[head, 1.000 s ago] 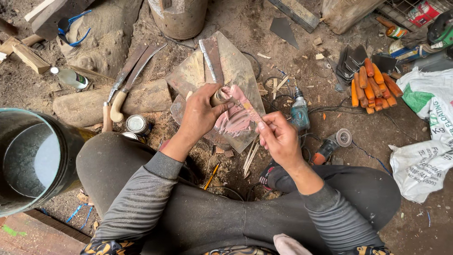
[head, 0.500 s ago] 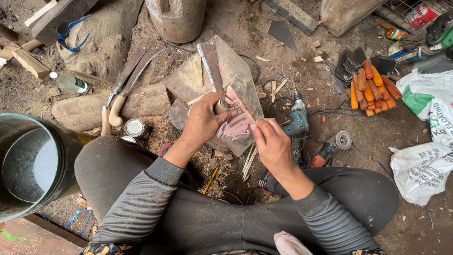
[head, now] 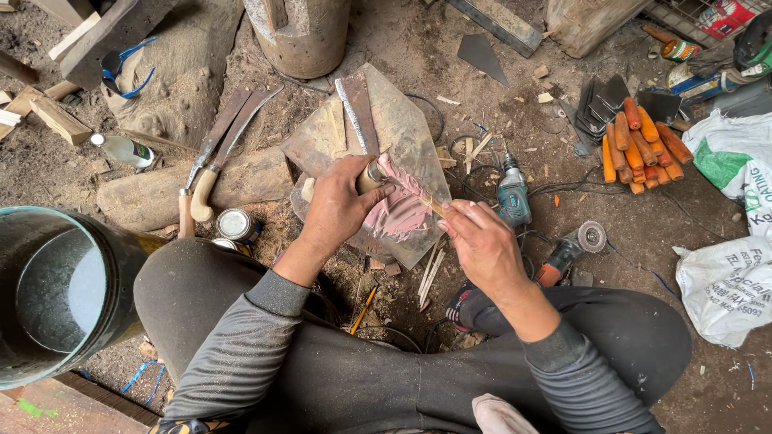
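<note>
Fingers of the left hand (head: pixel 338 210) wrap a knife handle (head: pixel 370 178); the right hand (head: pixel 482 245) pinches a thin stick (head: pixel 425 201) over a flat stone (head: pixel 402 137). Close by lie a drill (head: pixel 513 197), a grinder (head: pixel 572 249), orange handles (head: pixel 639 145), two tins (head: pixel 235 227) and a bucket (head: pixel 121 265).

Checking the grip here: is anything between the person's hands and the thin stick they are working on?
Nothing visible does. The left hand grips a wooden-handled tool laid against the thin stick, and the right hand pinches the stick's near end directly, over the pink-smeared metal sheet.
</note>
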